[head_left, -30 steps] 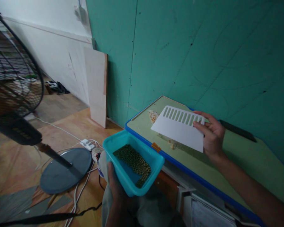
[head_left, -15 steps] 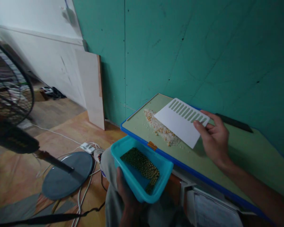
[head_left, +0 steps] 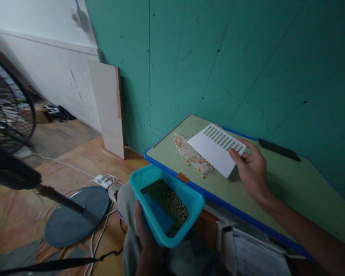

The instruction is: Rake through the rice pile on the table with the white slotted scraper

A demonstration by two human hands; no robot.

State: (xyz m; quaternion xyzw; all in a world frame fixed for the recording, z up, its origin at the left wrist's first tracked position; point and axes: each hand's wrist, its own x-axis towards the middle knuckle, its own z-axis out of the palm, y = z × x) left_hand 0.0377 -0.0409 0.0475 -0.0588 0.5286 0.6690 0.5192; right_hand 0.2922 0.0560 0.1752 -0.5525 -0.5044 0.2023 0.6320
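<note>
My right hand (head_left: 251, 166) pinches the slotted end of a flat white scraper (head_left: 211, 149), thumb on top. The scraper is tilted over the tabletop, its long plain edge beside a pile of white and yellow grains (head_left: 191, 155). Below the table's near edge, my left hand (head_left: 146, 226) grips a turquoise plastic basin (head_left: 199, 203) by its left side and underside. Green and tan beans (head_left: 166, 203) lie in the basin, leaving part of its floor bare. The basin's far rim is close to the table edge.
The green tabletop (head_left: 278, 184) has a blue rim and stands against a green wall (head_left: 189, 57). A dark bar (head_left: 278, 149) lies at its back. To the left are a standing fan (head_left: 10, 115), cables and a power strip (head_left: 102, 181) on the floor.
The scraper and my right hand have shifted slightly left in view. The whole scene has also slid a little left as the camera turned; the basin stays held.
</note>
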